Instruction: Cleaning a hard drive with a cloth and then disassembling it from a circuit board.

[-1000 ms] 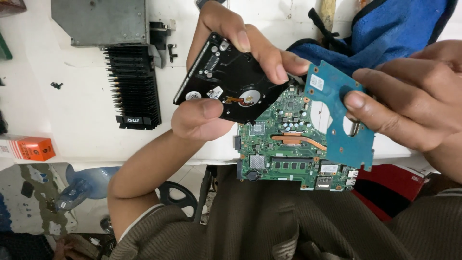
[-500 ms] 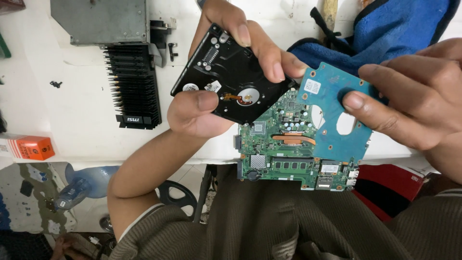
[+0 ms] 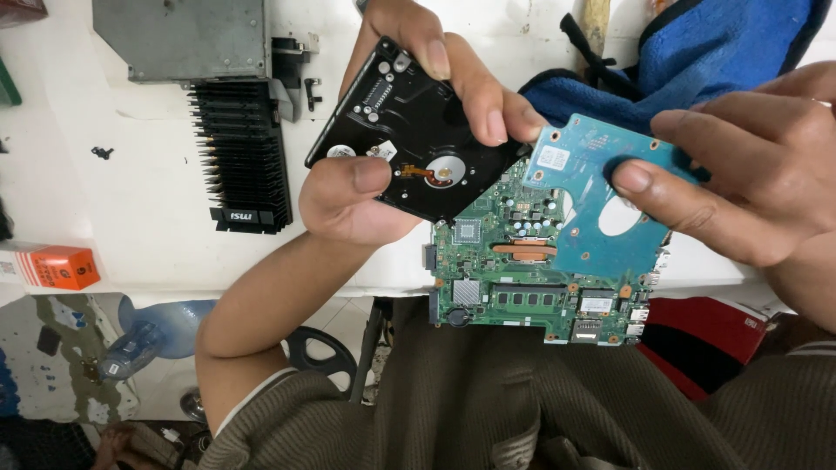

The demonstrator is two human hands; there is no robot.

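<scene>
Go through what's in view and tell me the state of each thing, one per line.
Black hard drive: held in left hand, circuit board off.
Blue circuit board: detached, pinched in right hand.
Green motherboard: bare, lying flat at table edge.
Black heatsink: loose on table.

a green motherboard [image 3: 531,287] lies at the edge of the white table [image 3: 148,209]. a black heatsink [image 3: 242,157] sits below a grey metal box [image 3: 178,39]. an orange box [image 3: 52,267] lies at the left edge, a blue bag [image 3: 723,52] top right, and a plastic bottle [image 3: 148,335] on the floor.
</scene>
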